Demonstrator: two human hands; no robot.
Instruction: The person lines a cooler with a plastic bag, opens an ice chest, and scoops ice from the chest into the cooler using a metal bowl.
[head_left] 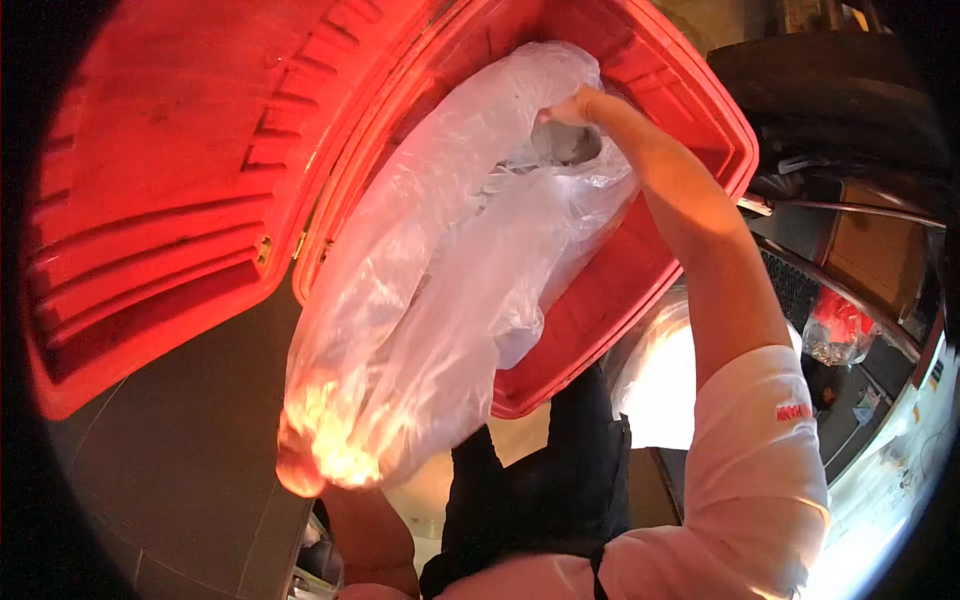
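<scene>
A long, translucent white plastic bag (470, 240) stretches from inside a red plastic bin (610, 300) out over its near left edge. My left hand (300, 462) grips the bag's near end at the lower left; bright light and the plastic hide part of its fingers. Over the bin's far part, my right hand (582, 106) has its fingers closed on the edge of a grey, rounded, cup-like object (566, 144). This object lies against the plastic at the bag's far end. What the bag holds, if anything, cannot be made out.
The bin's hinged red lid (160, 200) lies open on the left above dark floor tiles (170, 470). My legs in dark trousers (540, 490) stand close to the bin. At right are a brown cardboard piece (875, 255) and a clear bag with red contents (840, 325).
</scene>
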